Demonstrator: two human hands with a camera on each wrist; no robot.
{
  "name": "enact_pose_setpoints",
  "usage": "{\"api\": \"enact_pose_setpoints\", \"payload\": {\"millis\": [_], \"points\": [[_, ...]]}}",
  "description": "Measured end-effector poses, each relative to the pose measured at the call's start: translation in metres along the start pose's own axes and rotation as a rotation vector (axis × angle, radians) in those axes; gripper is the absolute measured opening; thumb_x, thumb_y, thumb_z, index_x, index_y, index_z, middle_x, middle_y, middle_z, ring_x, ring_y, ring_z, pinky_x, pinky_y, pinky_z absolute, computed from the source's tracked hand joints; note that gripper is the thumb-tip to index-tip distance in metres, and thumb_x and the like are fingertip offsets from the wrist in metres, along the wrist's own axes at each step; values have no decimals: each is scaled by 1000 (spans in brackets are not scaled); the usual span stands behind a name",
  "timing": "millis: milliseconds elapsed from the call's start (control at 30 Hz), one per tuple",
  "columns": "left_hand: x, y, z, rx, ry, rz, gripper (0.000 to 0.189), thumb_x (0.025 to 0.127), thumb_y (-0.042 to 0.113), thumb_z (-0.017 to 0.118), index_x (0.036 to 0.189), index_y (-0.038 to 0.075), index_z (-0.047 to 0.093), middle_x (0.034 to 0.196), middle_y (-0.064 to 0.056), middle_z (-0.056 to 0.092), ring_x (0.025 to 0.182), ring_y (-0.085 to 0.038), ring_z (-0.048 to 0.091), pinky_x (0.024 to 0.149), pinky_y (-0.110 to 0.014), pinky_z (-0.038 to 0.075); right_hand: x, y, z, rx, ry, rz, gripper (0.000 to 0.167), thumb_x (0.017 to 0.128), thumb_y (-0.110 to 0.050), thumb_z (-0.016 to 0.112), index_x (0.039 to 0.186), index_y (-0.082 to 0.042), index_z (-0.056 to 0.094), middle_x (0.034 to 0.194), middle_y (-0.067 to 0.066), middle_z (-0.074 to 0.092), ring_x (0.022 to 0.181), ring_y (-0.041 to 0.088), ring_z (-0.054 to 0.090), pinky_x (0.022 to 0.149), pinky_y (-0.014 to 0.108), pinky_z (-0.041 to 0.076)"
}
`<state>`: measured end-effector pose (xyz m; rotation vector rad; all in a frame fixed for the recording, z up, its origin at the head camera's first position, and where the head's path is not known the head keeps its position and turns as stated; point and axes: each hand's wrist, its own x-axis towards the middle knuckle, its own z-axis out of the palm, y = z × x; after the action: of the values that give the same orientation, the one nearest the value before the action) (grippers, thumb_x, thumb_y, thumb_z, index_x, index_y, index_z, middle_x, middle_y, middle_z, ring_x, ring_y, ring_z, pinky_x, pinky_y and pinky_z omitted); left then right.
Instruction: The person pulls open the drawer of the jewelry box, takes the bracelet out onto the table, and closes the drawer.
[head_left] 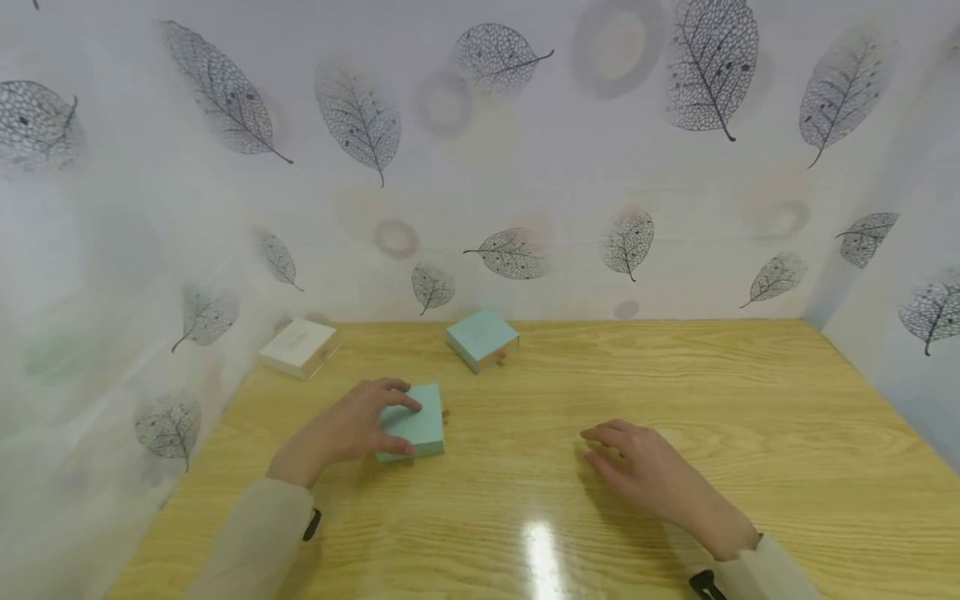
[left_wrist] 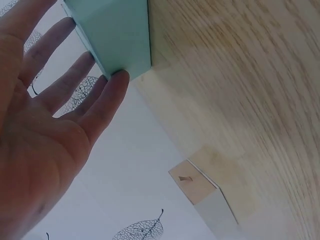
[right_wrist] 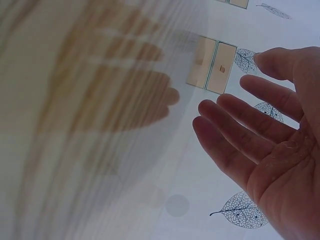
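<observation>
My left hand (head_left: pixel 352 427) grips the near box (head_left: pixel 424 423); I should squeeze softly. My right hand (head_left: pixel 654 473) is loose and empty.

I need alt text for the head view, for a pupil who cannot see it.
A person's left hand holds a teal box on a wood-grain table; the empty right hand is apart, to the right. Beyond lie a second teal box and, at far left, a white box, before a leaf-patterned backdrop.

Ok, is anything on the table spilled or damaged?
Nothing stands out: the white box, far teal box and near teal box at the left hand look intact; the bright patch seems just glare.
</observation>
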<state>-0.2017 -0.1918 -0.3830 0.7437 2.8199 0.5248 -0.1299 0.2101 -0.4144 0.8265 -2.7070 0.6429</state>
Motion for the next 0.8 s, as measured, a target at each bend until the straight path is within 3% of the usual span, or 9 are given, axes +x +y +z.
{"api": "enact_pose_setpoints", "payload": {"millis": [467, 800], "points": [[-3, 19, 8, -9, 18, 51, 53, 77, 40, 89, 122, 17, 73, 145, -16, 57, 134, -45, 51, 111, -63, 43, 3, -4, 2, 33, 29, -48, 23, 90, -6, 74, 113, -2, 74, 109, 11, 76, 89, 23, 75, 72, 31, 63], [-4, 30, 12, -41, 1, 41, 56, 77, 45, 88, 124, 19, 72, 148, -13, 55, 136, -43, 49, 111, -62, 45, 5, -5, 4, 57, 6, -40, 23, 92, -7, 72, 115, -2, 73, 111, 12, 76, 89, 24, 75, 71, 31, 63]]}}
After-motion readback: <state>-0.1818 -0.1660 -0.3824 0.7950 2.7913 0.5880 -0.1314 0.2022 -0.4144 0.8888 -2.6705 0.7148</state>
